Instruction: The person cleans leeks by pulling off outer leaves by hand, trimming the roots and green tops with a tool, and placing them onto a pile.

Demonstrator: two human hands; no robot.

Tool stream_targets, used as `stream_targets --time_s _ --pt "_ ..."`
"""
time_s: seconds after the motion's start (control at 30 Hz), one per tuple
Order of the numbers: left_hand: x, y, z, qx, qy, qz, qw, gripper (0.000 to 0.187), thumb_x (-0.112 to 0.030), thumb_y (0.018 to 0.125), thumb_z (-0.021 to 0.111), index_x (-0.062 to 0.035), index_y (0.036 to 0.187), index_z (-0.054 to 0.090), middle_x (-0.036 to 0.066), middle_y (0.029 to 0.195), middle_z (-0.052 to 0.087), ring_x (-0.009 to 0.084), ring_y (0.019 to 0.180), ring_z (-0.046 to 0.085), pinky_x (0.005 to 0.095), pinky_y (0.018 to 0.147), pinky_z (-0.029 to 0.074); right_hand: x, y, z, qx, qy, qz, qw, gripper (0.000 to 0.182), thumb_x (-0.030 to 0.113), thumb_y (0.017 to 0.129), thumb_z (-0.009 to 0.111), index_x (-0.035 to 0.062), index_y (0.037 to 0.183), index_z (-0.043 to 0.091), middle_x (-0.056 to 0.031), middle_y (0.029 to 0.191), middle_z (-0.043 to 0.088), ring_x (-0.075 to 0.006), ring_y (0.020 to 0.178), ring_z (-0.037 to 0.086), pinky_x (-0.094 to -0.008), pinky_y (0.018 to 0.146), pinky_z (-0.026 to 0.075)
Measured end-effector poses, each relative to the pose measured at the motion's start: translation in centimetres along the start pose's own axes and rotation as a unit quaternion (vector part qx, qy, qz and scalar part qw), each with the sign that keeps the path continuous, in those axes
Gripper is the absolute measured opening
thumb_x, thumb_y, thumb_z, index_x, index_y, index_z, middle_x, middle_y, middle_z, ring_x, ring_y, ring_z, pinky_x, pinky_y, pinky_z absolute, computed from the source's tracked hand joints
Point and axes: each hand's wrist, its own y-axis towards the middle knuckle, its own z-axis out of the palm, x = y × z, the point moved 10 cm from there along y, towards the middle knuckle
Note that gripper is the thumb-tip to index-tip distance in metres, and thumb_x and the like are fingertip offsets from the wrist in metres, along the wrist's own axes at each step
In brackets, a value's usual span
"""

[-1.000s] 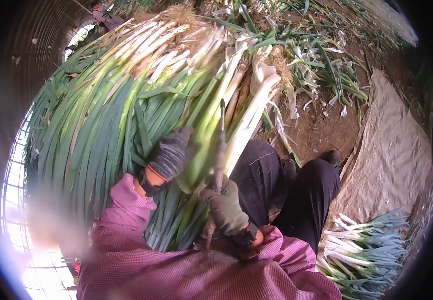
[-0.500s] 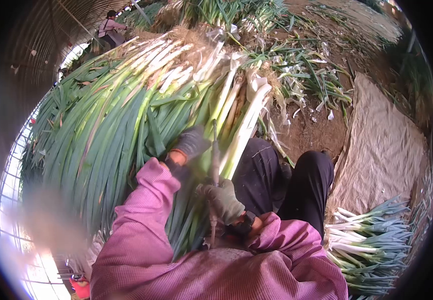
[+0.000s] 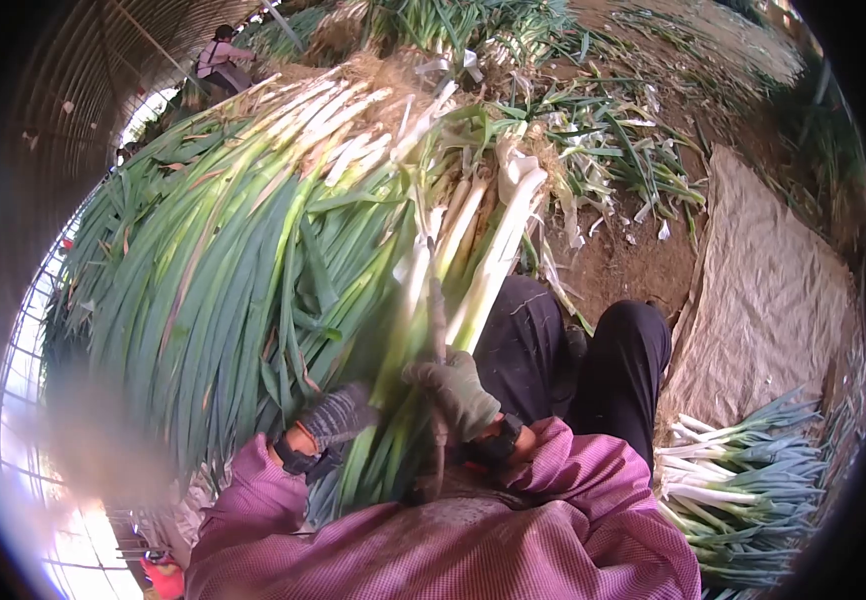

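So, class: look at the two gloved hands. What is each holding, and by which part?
Left gloved hand grips a long green-and-white leek by its green lower stalk. Right gloved hand grips a thin rod-like tool near its lower end.

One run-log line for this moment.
left hand: gripping leek stalk | right hand: holding tool against stalk | leek pile: ahead

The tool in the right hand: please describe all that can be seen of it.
The tool is a thin, dark rod, metal by its look, standing nearly upright. The gloved right hand grips its lower part; a dark end shows below the fist. Its upper part lies against the pale stalks of the big heap of green onions. Whether the tip is a blade cannot be told. The gloved left hand holds green leaves beside it and does not touch the tool.
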Motion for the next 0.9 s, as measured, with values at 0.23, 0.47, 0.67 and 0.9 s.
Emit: stream_targets --time_s 0.23,0.47,0.67,0.9 --pt "2.2 -2.5 1.4 -0.035 -0.444 -0.052 0.894 0.027 -0.015 0.087 0.063 -0.0039 0.112 0.066 0.010 0.102 0.065 0.0194 0.095 0.060 0.0323 0.085 0.047 -1.6 -0.4 2.2 -0.007 0.012 0.006 1.000 0.026 0.008 0.078 0.071 -0.0030 0.098 0.059 -0.0075 0.075 0.062 -0.0159 0.060 0.057 -0.0300 0.055 0.049" --pt "1.7 -3.2 1.4 0.032 -0.623 -0.152 0.767 0.025 -0.014 0.089 0.060 -0.0023 0.110 0.067 0.005 0.095 0.067 0.0149 0.091 0.062 0.0307 0.084 0.048 0.4 2.9 1.7 -0.046 0.003 -0.023 0.999 0.025 0.010 0.079 0.070 -0.0033 0.096 0.058 -0.0049 0.064 0.056 -0.0146 0.050 0.054 -0.0297 0.045 0.045" --pt "2.8 -2.5 0.7 -0.036 -0.556 -0.080 0.826 0.024 -0.016 0.090 0.055 -0.0005 0.105 0.067 0.007 0.092 0.068 0.0167 0.088 0.064 0.0313 0.082 0.049 -1.1 -1.1 3.6 -0.030 0.005 -0.018 0.999 0.025 0.005 0.079 0.070 -0.0049 0.099 0.058 -0.0086 0.072 0.062 -0.0166 0.057 0.060 -0.0303 0.051 0.050" --pt "-0.3 -2.0 -0.5 -0.067 -0.707 -0.062 0.701 0.026 -0.016 0.092 0.053 -0.0025 0.110 0.065 0.008 0.099 0.067 0.0168 0.093 0.063 0.0303 0.084 0.049 -1.0 -2.1 3.5 -0.023 0.024 -0.015 0.999 0.029 0.006 0.077 0.073 -0.0049 0.100 0.059 -0.0085 0.079 0.064 -0.0168 0.066 0.062 -0.0288 0.061 0.052"
